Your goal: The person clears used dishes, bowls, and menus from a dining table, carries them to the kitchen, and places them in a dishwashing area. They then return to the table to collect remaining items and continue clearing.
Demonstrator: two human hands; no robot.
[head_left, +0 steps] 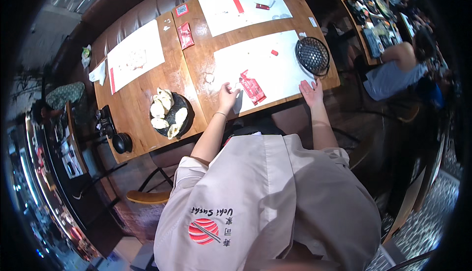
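Note:
My left hand (228, 95) rests on the near white paper placemat (275, 69), fingers pinched around a small white object (238, 87) beside a red packet (252, 87). My right hand (311, 93) lies flat and open on the placemat's right corner near the table edge, holding nothing. A black wire basket (312, 54) stands just beyond the right hand.
A black bowl of crumpled white napkins (169, 113) sits to the left on the wooden table (191, 69). Two more placemats (135, 54) (243, 5) with red packets lie farther off. Black condiment pots (113, 128) sit at the left edge. Another person (398, 69) sits at a table to the right.

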